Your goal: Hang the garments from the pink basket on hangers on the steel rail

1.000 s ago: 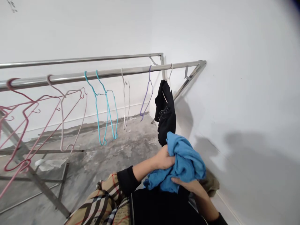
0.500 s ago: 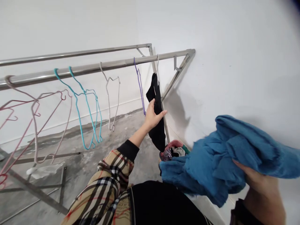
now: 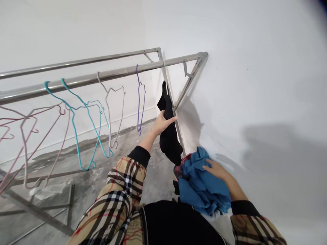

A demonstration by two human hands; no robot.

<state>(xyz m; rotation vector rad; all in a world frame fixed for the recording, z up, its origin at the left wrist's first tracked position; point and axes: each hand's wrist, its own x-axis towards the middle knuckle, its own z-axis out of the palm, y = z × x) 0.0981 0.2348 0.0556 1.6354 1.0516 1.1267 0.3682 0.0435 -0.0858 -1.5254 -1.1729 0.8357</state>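
A black garment point(image 3: 170, 139) hangs from a white hanger point(image 3: 166, 76) near the right end of the front rail. My left hand point(image 3: 162, 123) is closed on its left edge, with the thumb across the front. The fingers behind the cloth are partly hidden. Lower right, a crumpled blue cloth point(image 3: 204, 187) lies bunched over a reddish container point(image 3: 178, 170) of clothes. Resting on top of the blue cloth is my right hand point(image 3: 217, 170), its visible fingers apart. Most of the container is covered by the cloth.
A metal drying rack with a front rail point(image 3: 114, 73) and a rear rail point(image 3: 102, 57) runs leftward. Turquoise hangers point(image 3: 74, 126), a grey hanger point(image 3: 108, 105), a purple hanger point(image 3: 138, 102) and pink hangers point(image 3: 55, 139) hang there. A white wall point(image 3: 255, 85) stands close on the right.
My right hand has brought the blue cloth left and down over the container, and its fingers have loosened. My left hand has closed on the black garment, which has shifted slightly.
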